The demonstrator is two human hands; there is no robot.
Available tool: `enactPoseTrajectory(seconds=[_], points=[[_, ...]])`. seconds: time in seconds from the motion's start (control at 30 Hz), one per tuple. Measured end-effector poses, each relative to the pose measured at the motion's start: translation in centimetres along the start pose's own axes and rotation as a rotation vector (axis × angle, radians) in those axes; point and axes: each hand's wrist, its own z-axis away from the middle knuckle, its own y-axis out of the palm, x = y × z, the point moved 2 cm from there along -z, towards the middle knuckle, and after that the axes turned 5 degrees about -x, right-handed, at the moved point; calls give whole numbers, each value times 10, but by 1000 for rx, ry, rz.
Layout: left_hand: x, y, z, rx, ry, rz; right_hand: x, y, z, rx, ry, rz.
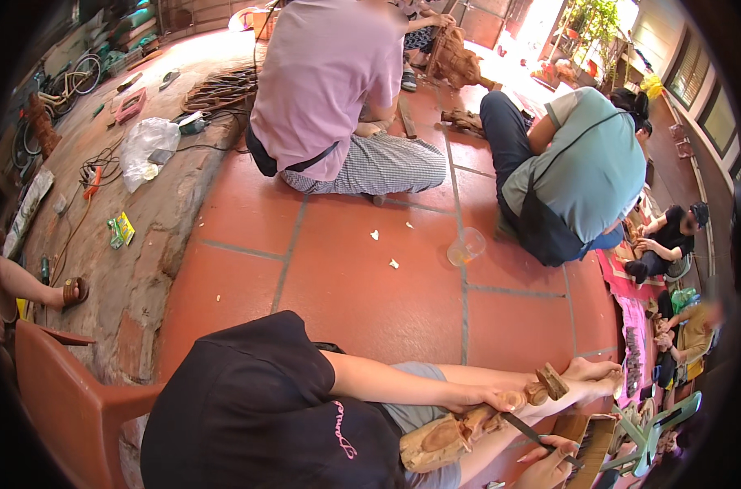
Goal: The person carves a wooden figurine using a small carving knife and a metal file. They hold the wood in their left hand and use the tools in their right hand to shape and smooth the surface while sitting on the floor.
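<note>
One carving (436,444) is lying across your legs (478,377), lower right of the frame, looking roughed out, with finishing probably remaining. Your left hand (491,398) is gripping it; your right hand (550,463) is holding a dark tool (524,429). The lower edge is cutting off your right forearm; tool contact is proving unclear.

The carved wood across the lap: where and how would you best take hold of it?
Probably by the broad, rounded end of the carved wood, from above: that end lies over the grey shorts, its top uncovered, while the left hand and dark blade crowd the narrower part.
</note>
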Motion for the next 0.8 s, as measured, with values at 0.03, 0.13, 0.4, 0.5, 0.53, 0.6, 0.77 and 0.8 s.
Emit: enactPoseTrajectory(seconds=[0.03, 0.13, 0.4, 0.5, 0.53, 0.6, 0.77, 0.8], points=[[0, -3, -1, 1, 17, -17, 1, 1, 0, -2, -3, 10], [1, 0, -3, -26, 35, -42, 3, 3, 1, -11, -20, 31], [-6, 21, 5, -55, 98, -43, 14, 8, 1, 83, 87, 100], [-5, 15, 3, -39, 89, -64, 14, 11, -2, 181, 46, 184], [-7, 15, 4, -42, 81, -71, 14, 10, -3, 220, 120, 240], [-6, 17, 3, -53, 75, -58, 1, 10, -5, 272, 100, 188], [4, 4, -7, -23, 21, -17, -2, 6, -6, 467, 96, 130], [7, 6, -11, -35, 36, -26, -9, 0, -4, 421, 159, 73]])
